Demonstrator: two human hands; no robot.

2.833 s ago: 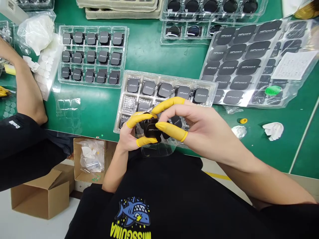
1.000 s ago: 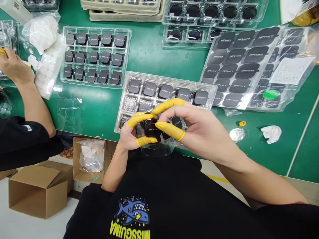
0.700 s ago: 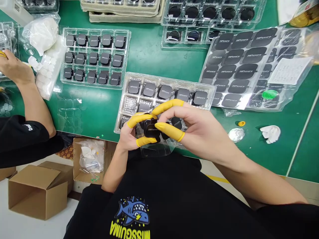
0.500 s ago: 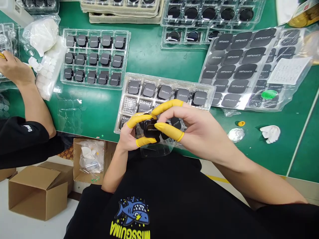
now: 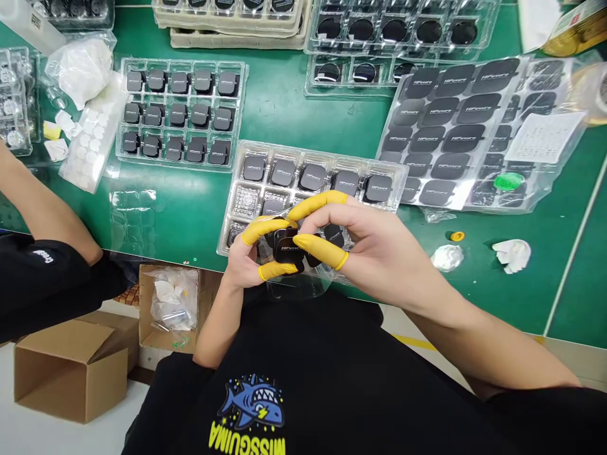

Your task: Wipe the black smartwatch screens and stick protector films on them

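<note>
My left hand (image 5: 244, 259), in yellow finger cots, grips a small black square case (image 5: 287, 246) marked HiFuture by its upper and lower edges. My right hand (image 5: 353, 243) is closed at the case's upper right, its yellow-capped thumb on the right edge and its index fingertip at the top. A curved clear plastic sheet (image 5: 298, 289) shows just below the hands; what holds it is hidden. Beneath and behind my hands lies a clear plastic tray (image 5: 228, 218) with several black square cases; one visible compartment has no case in it.
Another tray (image 5: 181, 163) of black cases lies to the left, near a co-worker's arm (image 5: 47, 202). Sheets of black HiFuture labels (image 5: 443, 139) lie at right. Trays of round dark parts (image 5: 363, 31) are stacked behind. Cardboard boxes (image 5: 71, 366) stand below the table's edge.
My hands and the case hold nearly the same position. At left, the co-worker's hand has moved out of view, and a yellow piece and a white scrap now show there.
</note>
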